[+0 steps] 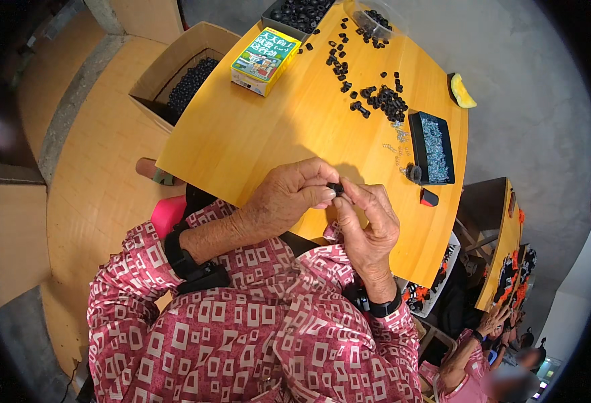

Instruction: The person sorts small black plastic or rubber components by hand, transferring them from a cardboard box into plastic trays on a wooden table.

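My left hand (291, 195) and my right hand (369, 225) meet over the near edge of the yellow wooden table (241, 144). Between their fingertips sits a small black plastic part (336, 189), pinched from both sides. Its exact shape is mostly covered by my fingers. Farther up the table lies a loose pile of similar small black parts (388, 102). Beside that pile are scattered little metal springs (401, 138). A black tray (417, 144) full of small silvery pieces rests at the right.
A yellow-green box (266, 59) stands at the table's far left. Black parts fill a dark bin (300, 15) and a clear bowl (376, 20) at the far end. A cardboard box (154, 67) holds dark pieces on the left. At lower right a co-worker's arm (467, 352) reaches toward another table.
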`<state>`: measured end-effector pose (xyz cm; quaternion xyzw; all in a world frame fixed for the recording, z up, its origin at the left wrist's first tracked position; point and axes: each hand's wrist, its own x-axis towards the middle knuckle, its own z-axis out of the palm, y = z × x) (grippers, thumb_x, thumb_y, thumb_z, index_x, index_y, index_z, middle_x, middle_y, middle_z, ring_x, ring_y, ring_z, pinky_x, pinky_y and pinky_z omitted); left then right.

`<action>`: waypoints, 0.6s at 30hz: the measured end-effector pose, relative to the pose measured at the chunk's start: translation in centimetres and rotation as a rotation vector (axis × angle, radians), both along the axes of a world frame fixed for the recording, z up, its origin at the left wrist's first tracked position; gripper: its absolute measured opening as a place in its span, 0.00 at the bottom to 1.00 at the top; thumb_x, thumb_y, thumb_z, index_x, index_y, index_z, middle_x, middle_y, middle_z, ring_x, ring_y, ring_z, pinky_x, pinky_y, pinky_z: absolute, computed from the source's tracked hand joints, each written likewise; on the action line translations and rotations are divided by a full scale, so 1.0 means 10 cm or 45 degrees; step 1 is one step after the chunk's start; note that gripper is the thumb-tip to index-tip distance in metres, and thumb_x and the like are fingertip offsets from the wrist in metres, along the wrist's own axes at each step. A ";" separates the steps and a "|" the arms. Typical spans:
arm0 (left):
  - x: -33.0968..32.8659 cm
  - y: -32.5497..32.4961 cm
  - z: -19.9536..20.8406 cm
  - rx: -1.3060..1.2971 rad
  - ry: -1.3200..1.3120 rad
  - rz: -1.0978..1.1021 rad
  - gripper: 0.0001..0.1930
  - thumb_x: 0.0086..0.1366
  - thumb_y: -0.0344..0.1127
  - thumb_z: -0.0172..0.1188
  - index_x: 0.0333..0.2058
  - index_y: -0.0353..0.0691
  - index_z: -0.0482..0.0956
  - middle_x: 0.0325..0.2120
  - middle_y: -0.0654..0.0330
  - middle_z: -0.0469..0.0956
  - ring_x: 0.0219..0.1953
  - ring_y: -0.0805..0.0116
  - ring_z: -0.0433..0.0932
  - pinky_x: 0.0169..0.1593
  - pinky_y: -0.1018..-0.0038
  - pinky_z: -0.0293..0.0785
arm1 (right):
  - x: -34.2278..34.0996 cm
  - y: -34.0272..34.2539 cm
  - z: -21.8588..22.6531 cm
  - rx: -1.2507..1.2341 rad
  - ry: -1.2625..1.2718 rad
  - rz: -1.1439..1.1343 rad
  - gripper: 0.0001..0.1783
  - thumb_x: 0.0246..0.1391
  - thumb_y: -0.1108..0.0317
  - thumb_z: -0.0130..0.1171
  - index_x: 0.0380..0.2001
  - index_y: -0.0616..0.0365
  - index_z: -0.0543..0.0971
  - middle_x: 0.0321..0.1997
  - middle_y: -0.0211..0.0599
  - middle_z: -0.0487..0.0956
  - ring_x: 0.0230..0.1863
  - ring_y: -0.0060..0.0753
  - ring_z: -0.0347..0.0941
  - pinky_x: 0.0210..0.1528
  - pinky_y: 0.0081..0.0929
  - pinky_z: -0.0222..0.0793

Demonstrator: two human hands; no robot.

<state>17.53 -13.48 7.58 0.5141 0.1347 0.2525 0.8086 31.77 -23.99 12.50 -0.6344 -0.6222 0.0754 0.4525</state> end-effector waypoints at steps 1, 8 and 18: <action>0.00 0.00 -0.01 0.003 -0.012 -0.007 0.10 0.70 0.29 0.56 0.48 0.33 0.73 0.39 0.64 0.78 0.41 0.80 0.76 0.49 0.80 0.74 | 0.02 0.00 0.01 0.002 0.000 0.000 0.14 0.49 0.82 0.65 0.42 0.63 0.83 0.35 0.40 0.81 0.33 0.34 0.75 0.37 0.27 0.71; -0.03 0.01 0.12 0.095 0.133 -0.058 0.10 0.70 0.29 0.56 0.47 0.33 0.73 0.39 0.63 0.78 0.43 0.80 0.77 0.49 0.81 0.73 | 0.22 0.03 0.18 -0.022 -0.332 0.173 0.13 0.47 0.80 0.66 0.39 0.63 0.83 0.31 0.41 0.79 0.32 0.39 0.75 0.34 0.30 0.71; -0.01 -0.02 0.01 -0.027 0.063 -0.056 0.11 0.70 0.30 0.57 0.48 0.33 0.73 0.39 0.63 0.78 0.41 0.80 0.76 0.47 0.82 0.74 | 0.14 0.00 0.05 0.065 -0.366 0.107 0.15 0.44 0.79 0.68 0.39 0.65 0.81 0.31 0.40 0.79 0.31 0.39 0.75 0.35 0.31 0.71</action>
